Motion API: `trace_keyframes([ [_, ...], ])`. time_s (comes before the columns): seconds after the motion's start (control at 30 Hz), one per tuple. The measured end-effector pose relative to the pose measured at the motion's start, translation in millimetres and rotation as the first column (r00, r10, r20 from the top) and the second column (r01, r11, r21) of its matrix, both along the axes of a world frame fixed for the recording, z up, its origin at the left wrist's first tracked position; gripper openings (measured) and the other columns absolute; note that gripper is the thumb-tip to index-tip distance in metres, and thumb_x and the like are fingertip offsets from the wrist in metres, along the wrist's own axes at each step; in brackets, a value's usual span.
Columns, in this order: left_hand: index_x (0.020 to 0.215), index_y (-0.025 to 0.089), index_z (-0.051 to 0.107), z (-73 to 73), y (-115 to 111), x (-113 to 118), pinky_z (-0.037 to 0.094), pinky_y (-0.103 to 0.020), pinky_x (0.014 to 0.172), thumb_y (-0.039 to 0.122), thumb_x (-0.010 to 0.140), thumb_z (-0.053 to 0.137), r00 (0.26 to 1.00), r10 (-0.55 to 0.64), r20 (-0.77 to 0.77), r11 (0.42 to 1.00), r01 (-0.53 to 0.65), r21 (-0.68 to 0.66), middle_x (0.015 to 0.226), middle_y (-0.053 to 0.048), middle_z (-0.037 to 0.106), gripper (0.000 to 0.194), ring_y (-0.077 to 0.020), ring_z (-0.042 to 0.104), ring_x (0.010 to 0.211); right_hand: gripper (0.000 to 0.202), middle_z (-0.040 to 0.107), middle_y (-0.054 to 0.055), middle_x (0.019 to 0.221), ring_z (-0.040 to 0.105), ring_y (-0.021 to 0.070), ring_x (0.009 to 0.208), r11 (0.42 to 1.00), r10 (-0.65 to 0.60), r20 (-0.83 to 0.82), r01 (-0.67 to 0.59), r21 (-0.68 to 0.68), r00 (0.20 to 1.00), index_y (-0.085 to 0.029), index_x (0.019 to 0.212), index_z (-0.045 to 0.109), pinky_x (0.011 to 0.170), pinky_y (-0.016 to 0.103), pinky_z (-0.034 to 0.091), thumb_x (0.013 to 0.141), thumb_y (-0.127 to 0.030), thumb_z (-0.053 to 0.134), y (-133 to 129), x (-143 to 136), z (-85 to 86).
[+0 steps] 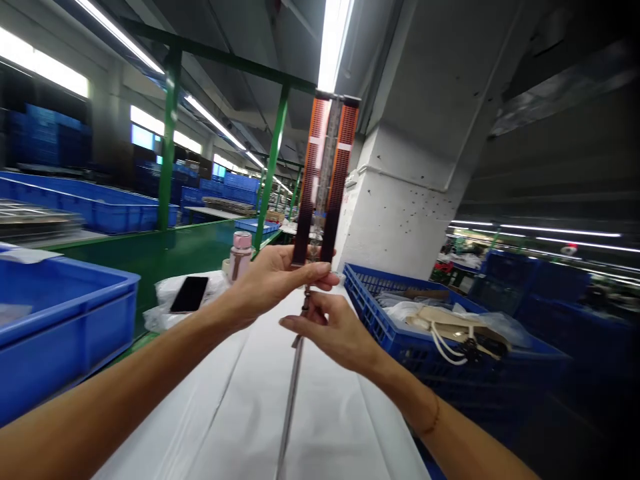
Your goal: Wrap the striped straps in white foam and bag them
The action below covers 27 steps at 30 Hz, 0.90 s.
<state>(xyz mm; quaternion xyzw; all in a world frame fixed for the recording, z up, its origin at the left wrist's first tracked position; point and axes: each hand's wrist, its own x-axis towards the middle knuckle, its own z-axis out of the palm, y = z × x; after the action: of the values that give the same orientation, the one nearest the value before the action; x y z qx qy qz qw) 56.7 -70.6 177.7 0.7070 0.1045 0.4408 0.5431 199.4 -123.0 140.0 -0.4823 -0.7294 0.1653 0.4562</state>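
Note:
Upright in front of me stands a long narrow piece with two dark, orange-edged strips [344, 160] on either side of a clear middle. My left hand [273, 277] is closed around the lower end of these strips, thumb across the front. Just below, my right hand [335, 327] pinches the thin stem at the small dark fittings under the strips. A slim grey rod [291, 400] runs down from there towards me, above the white table surface [240, 427]. What exactly this piece is, I cannot make out.
On the left are a blue bin [75, 313], a phone [190, 295] on white plastic wrapping, and a pink-capped bottle [241, 257]. A blue crate [370, 310] with bags and paper stands right, before a white pillar [395, 207]. Green posts [273, 167] rise behind.

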Motion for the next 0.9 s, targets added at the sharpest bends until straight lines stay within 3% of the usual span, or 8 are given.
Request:
trace_keyframes([
  [0.1, 0.106, 0.012, 0.062, -1.0, 1, 1, 0.054, -0.02, 0.069, 0.035, 0.079, 0.069, 0.997, -0.066, 0.035, 0.998, 0.066, -0.007, 0.088, -0.009, 0.071, 0.036, -0.0176, 0.067, 0.084, 0.028, 0.048, -0.004, 0.063, 0.041, 0.011, 0.06, 0.985, 0.162, 0.027, -0.16, -0.072, 0.986, -0.017, 0.069, 0.056, 0.055, 0.026, 0.031, 0.084, -0.039, 0.062, -2, 5, 0.1],
  [0.17, 0.109, 0.012, 0.061, -1.9, 2, 2, 0.054, -0.022, 0.074, 0.033, 0.081, 0.067, 0.994, -0.099, 0.048, 0.995, 0.1, -0.005, 0.088, -0.01, 0.071, 0.036, -0.0174, 0.067, 0.085, 0.025, 0.05, -0.002, 0.068, 0.042, 0.0119, 0.064, 0.964, 0.25, -0.013, -0.25, -0.094, 0.968, -0.016, 0.075, 0.059, 0.06, 0.027, 0.032, 0.089, -0.037, 0.056, -2, 7, -2.6],
  [0.3, 0.11, 0.012, 0.061, -4.5, 2, 4, 0.053, -0.023, 0.076, 0.03, 0.081, 0.067, 0.993, -0.102, 0.06, 0.995, 0.102, -0.012, 0.087, -0.01, 0.071, 0.034, -0.0175, 0.067, 0.085, 0.044, 0.03, -0.007, 0.055, 0.027, 0.0094, 0.053, 0.995, 0.085, -0.077, -0.088, -0.046, 0.993, -0.019, 0.058, 0.036, 0.05, 0.026, 0.022, 0.079, -0.042, 0.068, -4, 7, -10.2],
  [0.37, 0.108, 0.011, 0.062, -5.8, 0, 5, 0.053, -0.023, 0.075, 0.03, 0.08, 0.068, 0.993, -0.097, 0.062, 0.995, 0.098, -0.02, 0.088, -0.01, 0.071, 0.034, -0.018, 0.067, 0.085, 0.046, 0.03, -0.007, 0.054, 0.026, 0.0096, 0.052, 0.998, 0.042, -0.063, -0.045, -0.047, 0.997, -0.02, 0.057, 0.035, 0.049, 0.027, 0.022, 0.077, -0.043, 0.07, -5, 7, -10.8],
  [0.53, 0.11, 0.011, 0.062, -6.8, -2, 6, 0.053, -0.024, 0.078, 0.03, 0.082, 0.067, 0.992, -0.113, 0.054, 0.993, 0.114, -0.02, 0.088, -0.011, 0.071, 0.034, -0.0178, 0.067, 0.085, 0.031, 0.04, -0.003, 0.066, 0.034, 0.0118, 0.062, 0.958, 0.24, -0.082, -0.25, -0.142, 0.967, -0.018, 0.068, 0.048, 0.056, 0.027, 0.027, 0.088, -0.04, 0.057, -6, 15, -8.5],
  [0.7, 0.11, 0.011, 0.062, -8.3, -3, 11, 0.053, -0.025, 0.078, 0.031, 0.081, 0.068, 0.993, -0.113, 0.045, 0.994, 0.113, 0.0, 0.088, -0.011, 0.071, 0.036, -0.0185, 0.067, 0.086, 0.047, 0.024, -0.007, 0.056, 0.023, 0.0093, 0.053, 0.988, 0.104, -0.125, -0.117, -0.101, 0.987, -0.02, 0.059, 0.033, 0.049, 0.027, 0.02, 0.078, -0.043, 0.069, -6, 18, -13.5],
  [0.83, 0.111, 0.011, 0.061, -12.2, -2, 13, 0.053, -0.025, 0.079, 0.032, 0.081, 0.067, 0.992, -0.123, 0.022, 0.992, 0.123, -0.005, 0.09, -0.011, 0.07, 0.037, -0.0173, 0.067, 0.085, 0.031, 0.041, -0.003, 0.065, 0.037, 0.0114, 0.061, 0.959, 0.21, -0.074, -0.22, -0.179, 0.975, -0.017, 0.07, 0.049, 0.054, 0.027, 0.028, 0.085, -0.042, 0.061, -11, 20, -12.2],
  [0.9, 0.112, 0.011, 0.061, -14.1, -2, 14, 0.052, -0.026, 0.08, 0.032, 0.082, 0.066, 0.991, -0.135, 0.018, 0.991, 0.135, 0.002, 0.091, -0.011, 0.07, 0.037, -0.0172, 0.067, 0.085, 0.031, 0.042, -0.002, 0.066, 0.039, 0.012, 0.062, 0.944, 0.255, -0.089, -0.268, -0.193, 0.963, -0.017, 0.069, 0.049, 0.055, 0.027, 0.03, 0.087, -0.041, 0.058, -14, 21, -12.0],
])
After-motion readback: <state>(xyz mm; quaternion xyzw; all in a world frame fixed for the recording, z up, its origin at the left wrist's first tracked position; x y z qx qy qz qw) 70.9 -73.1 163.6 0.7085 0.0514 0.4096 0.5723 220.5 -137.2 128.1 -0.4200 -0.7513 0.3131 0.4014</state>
